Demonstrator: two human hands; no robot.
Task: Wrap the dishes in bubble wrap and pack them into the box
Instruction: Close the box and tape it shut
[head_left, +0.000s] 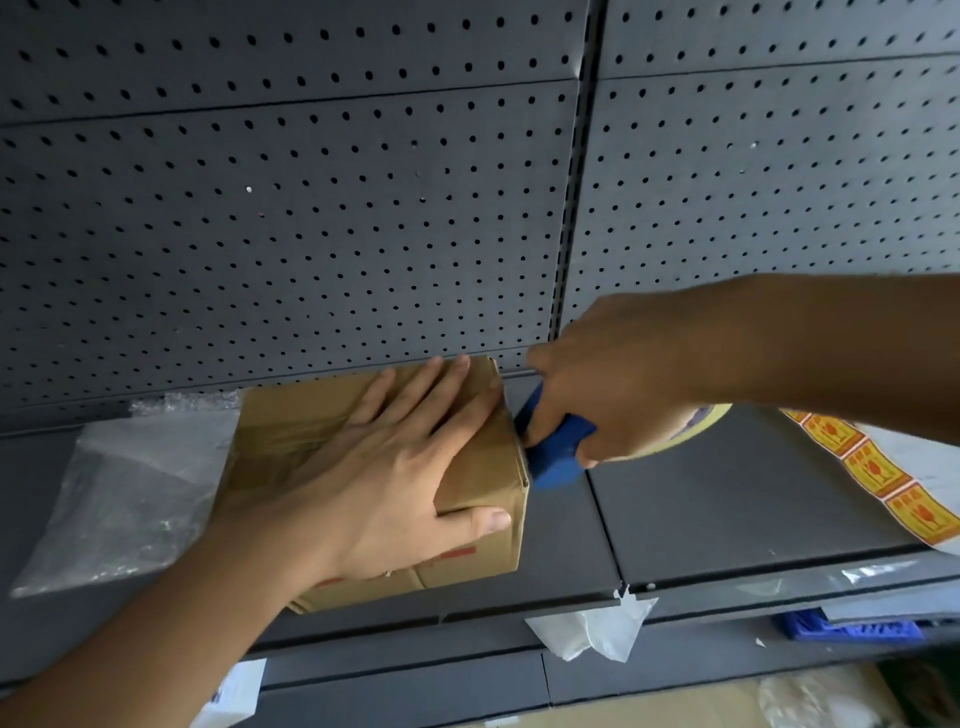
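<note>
Left hand (395, 467) lies flat and spread on the top of the closed brown cardboard box (483, 457), fingers apart and pointing toward one o'clock, thumb hooked over the near edge, pressing down rather than gripping. At three o'clock from it, the right hand (618, 384) is wrapped tight around the blue plastic tape dispenser (558, 452), whose front end touches the box's right-hand top edge; a tan tape roll (696, 421) shows just behind the palm. Clear tape already runs across the lid at nine o'clock from the left hand. The box sits on a dark grey metal shelf (727, 499) against a dark perforated back panel (311, 234). Further out, a clear plastic bag (124, 493) lies at nine o'clock beside the box, with a scrap of bubble wrap (192, 402) behind it, and a strip of orange-yellow fragile stickers (878, 473) lies at three o'clock. No dishes are visible, so wrapping and packing look finished; I judge the sealing to be nearly done, with cutting the tape and perhaps a sticker left.
</note>
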